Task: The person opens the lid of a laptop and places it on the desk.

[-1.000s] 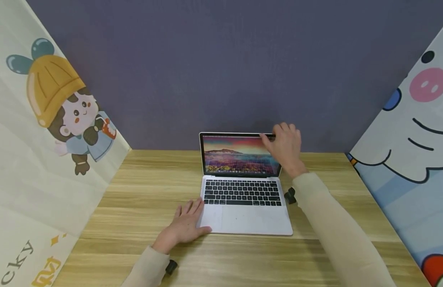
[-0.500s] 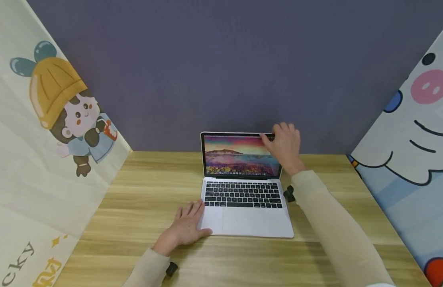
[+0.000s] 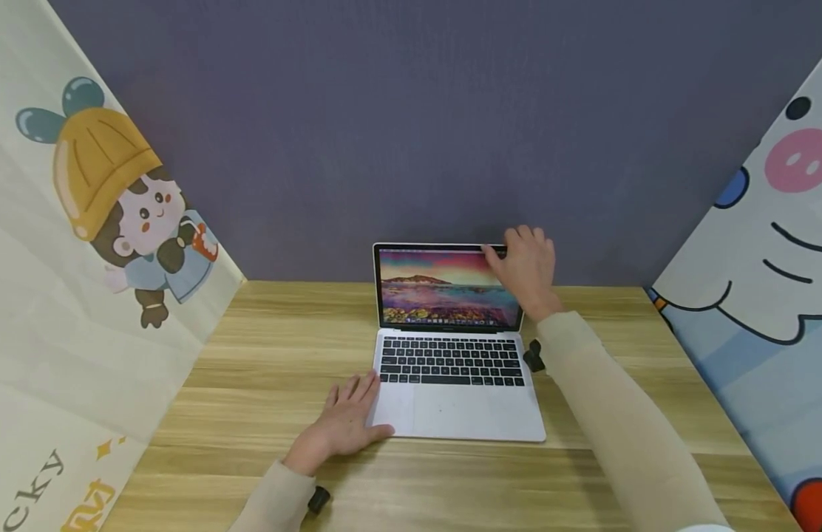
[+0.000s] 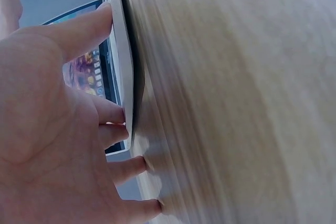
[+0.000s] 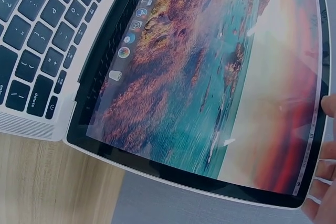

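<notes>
A silver laptop (image 3: 477, 410) stands unfolded on the wooden table, with a colourful seascape on its lit screen (image 3: 437, 288). At the upper right corner of the lid, my right hand (image 3: 529, 273) pinches the top edge. Its thumb lies on the front bezel and the other fingers reach behind. In the right wrist view, fingertips (image 5: 329, 106) show at that edge. My left hand (image 3: 344, 425) rests spread at the base's front left corner. The left wrist view shows its thumb (image 4: 86, 30) on the front edge and two fingertips down on the table.
The wooden table (image 3: 271, 332) ends at a dark grey-blue wall (image 3: 411, 125). A pale cartoon-printed curtain (image 3: 45, 295) flanks the left side, and another printed sheet (image 3: 783, 295) the right. Small black wrist devices (image 3: 534, 356) show beside both cuffs.
The lid has leaned back very slightly, its screen looking a little taller, with my right hand still at its corner. The left hand stays in place. The head view has shifted a touch.
</notes>
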A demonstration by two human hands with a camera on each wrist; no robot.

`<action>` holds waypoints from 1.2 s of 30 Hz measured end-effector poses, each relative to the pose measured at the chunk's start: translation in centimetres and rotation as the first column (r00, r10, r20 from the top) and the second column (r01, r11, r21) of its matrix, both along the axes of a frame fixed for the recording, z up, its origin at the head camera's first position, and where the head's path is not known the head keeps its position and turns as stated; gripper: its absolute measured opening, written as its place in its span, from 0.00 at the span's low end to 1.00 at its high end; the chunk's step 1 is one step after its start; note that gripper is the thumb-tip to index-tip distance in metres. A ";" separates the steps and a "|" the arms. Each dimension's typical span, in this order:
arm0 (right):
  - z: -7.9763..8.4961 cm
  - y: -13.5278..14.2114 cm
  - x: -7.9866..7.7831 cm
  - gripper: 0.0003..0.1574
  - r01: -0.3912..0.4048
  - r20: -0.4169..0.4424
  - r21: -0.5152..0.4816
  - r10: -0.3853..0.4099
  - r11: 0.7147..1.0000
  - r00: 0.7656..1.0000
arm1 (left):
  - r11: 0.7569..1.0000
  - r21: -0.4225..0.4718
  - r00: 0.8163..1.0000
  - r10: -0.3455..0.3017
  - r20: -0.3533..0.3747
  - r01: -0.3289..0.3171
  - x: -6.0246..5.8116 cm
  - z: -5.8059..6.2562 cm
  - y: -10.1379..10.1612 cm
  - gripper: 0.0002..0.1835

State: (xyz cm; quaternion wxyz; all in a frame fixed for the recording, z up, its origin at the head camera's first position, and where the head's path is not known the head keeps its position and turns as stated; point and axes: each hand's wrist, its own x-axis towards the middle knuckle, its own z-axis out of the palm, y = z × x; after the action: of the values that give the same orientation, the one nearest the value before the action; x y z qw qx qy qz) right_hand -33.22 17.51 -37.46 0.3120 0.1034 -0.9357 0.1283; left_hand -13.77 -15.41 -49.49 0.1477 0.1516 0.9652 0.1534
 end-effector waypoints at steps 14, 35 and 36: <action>-0.2 -0.4 0.0 0.29 0.052 0.002 0.021 -0.052 0.998 0.999 | 1.000 0.001 1.000 -0.011 -0.013 0.011 0.3 0.1 0.1 0.54; 0.6 -0.1 -0.3 0.36 -0.006 0.228 0.040 -0.003 0.999 0.974 | 1.000 -0.005 1.000 -0.009 -0.024 0.009 0.0 -0.1 -0.1 0.54; 0.5 0.0 -0.3 0.37 -0.009 0.243 0.041 -0.001 0.999 0.970 | 1.000 -0.007 1.000 -0.008 -0.023 0.007 0.0 -0.2 -0.1 0.54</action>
State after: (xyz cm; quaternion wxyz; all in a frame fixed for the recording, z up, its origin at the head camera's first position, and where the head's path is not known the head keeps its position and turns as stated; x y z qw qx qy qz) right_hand -33.55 17.53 -36.91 0.1926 0.0954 -0.9691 0.1209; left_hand -13.81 -15.48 -49.68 0.1379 0.1564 0.9668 0.1475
